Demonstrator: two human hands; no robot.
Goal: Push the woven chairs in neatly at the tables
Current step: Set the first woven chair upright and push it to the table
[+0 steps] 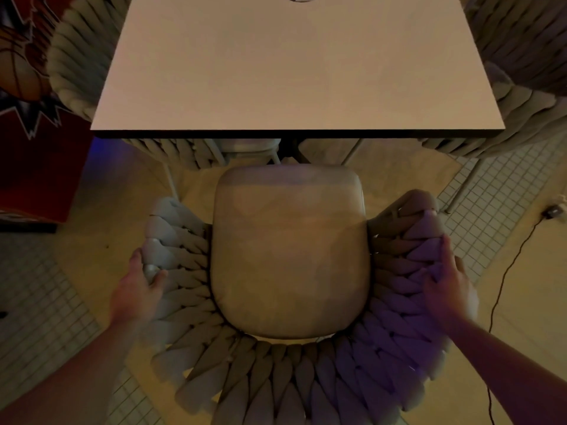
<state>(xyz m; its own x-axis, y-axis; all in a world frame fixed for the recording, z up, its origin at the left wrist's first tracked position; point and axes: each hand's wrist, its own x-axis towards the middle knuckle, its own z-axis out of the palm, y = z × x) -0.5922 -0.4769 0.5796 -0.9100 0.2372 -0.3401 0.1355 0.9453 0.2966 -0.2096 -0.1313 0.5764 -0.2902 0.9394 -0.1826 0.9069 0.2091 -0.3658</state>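
Note:
A woven chair (pixel 276 372) with a thick braided back and arms and a beige seat cushion (pixel 290 253) stands right below me. It faces a pale square table (pixel 294 72). The cushion's front edge lies just short of the table's near edge, with a narrow gap between them. My left hand (pixel 139 286) grips the chair's left arm, fingers curled around the weave. My right hand (pixel 449 283) grips the right arm the same way.
Two more woven chairs sit tucked at the table's left (pixel 76 62) and right (pixel 527 75) sides. A red panel with a basketball picture (pixel 27 87) stands at the left. A black cable (pixel 503 280) runs across the tiled floor at the right.

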